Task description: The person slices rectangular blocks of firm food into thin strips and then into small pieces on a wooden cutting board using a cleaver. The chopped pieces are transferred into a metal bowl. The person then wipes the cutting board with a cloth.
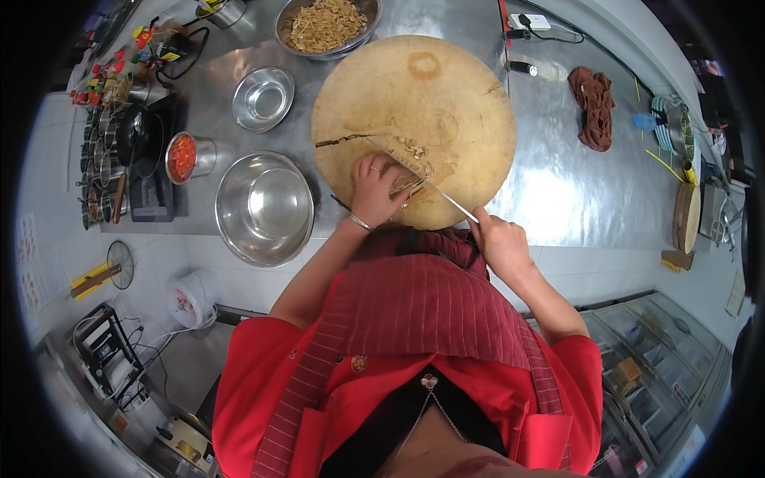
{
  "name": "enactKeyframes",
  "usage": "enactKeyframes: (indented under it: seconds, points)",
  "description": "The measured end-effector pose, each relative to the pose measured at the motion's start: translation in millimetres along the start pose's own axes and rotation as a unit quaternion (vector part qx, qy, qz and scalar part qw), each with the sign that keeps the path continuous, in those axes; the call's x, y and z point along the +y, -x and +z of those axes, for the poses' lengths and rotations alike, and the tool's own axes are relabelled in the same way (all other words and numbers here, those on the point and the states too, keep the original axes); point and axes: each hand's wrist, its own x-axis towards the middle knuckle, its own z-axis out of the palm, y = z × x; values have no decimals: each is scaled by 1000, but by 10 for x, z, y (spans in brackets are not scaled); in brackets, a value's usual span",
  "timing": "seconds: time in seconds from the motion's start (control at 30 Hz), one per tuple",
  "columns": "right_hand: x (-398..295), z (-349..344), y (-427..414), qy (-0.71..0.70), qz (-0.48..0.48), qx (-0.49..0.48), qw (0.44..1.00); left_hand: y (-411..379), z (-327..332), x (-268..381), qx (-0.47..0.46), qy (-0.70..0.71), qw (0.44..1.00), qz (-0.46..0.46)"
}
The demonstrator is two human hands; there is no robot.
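On a large round wooden chopping block (466, 107) lies a small stack of light brown food slices (409, 184), too small to name surely. My left hand (378, 188) presses and grips this stack near the block's front edge. In my right hand (501, 242) is a kitchen knife (442, 192), its blade slanting up and left across the block beside my left fingers. Small cut pieces (416, 149) lie just beyond the blade. A metal bowl of similar brown pieces (327, 25) stands behind the block.
An empty large steel bowl (265, 209) and a smaller one (263, 99) stand left of the block. Further left are a pot of chopped red food (181, 158) and a black pan (140, 140). A brown cloth (591, 107) lies at right. A crack (342, 141) runs into the block.
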Motion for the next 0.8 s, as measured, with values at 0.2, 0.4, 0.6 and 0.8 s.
enactKeyframes:
  seconds: [0.2, 0.4, 0.6, 0.8]
  points:
    - [59, 329, -199, -2, 22, -16, 1000, 31, 96, -50, -5, 19, 1000, -18]
    - [166, 309, -136, -64, 27, 46, 997, 38, 13, 8, 9, 34, 999, -19]
    - [-22, 20, -34, -16, 11, -24, 1000, 89, 14, 8, 9, 14, 1000, -17]
    - [20, 368, -198, -6, 31, -24, 999, 113, 74, -13, 15, 22, 999, -17]
